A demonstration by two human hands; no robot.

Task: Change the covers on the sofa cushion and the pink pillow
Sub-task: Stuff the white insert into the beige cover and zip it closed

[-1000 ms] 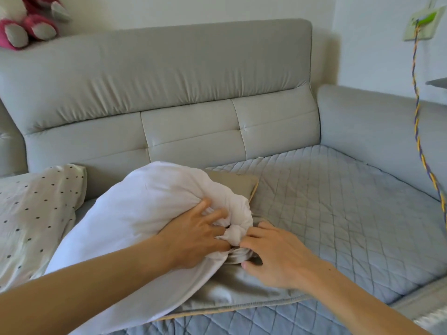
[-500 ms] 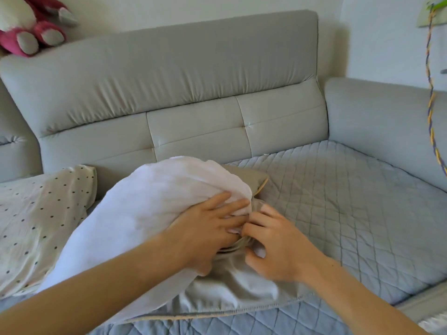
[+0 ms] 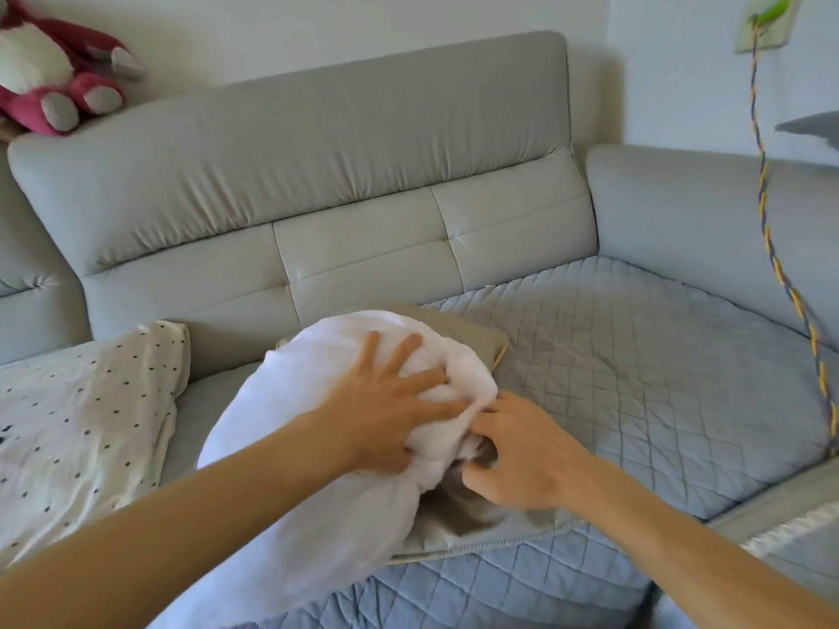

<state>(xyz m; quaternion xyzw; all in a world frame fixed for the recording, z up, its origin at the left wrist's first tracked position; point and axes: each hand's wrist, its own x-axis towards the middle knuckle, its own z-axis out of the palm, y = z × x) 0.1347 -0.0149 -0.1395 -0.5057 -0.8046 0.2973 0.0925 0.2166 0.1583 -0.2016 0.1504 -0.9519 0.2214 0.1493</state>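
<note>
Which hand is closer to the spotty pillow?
Left. The left hand presses the white cushion right beside the spotty pillow; the right hand is farther away, on the cushion's other side.

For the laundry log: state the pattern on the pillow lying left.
Cream with small dark dots, on the pillow; head view.

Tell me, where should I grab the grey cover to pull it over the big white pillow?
Probably grab the grey cover at its loose open edge, coming from the right, where the right hand already pinches it. The fabric bunches there beside the white pillow insert, while the left hand presses the insert's end flat.
</note>
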